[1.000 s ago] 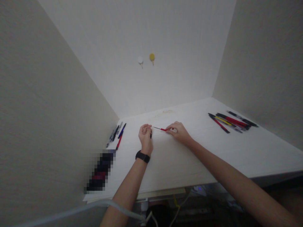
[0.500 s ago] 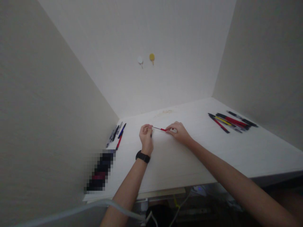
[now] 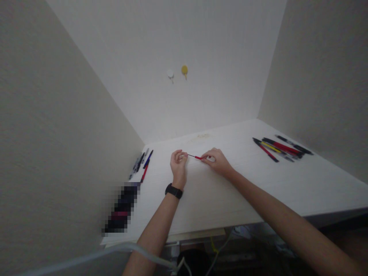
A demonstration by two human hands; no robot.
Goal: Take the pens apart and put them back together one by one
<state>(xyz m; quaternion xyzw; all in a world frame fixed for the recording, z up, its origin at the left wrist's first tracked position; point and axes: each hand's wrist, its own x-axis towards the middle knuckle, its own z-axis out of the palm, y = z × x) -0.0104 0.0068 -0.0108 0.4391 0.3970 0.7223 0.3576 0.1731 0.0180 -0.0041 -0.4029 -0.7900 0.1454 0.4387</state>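
Observation:
My left hand, with a black watch on its wrist, pinches the left end of a thin dark pen refill between thumb and fingertips. That refill runs into the end of a red pen barrel. My right hand is closed on the barrel's other end with thumb and forefinger, and its fingers cover that part. Both hands are just above the middle of the white tabletop.
Several pens, red, yellow and black, lie at the right. More pens lie along the left wall, near a pixelated dark patch. Two small hooks are on the back wall. A pale cable crosses the front.
My left hand has shifted slightly right, toward the red barrel, and less of the refill shows between the hands. A dark bit at my left palm no longer shows. My right hand stays put.

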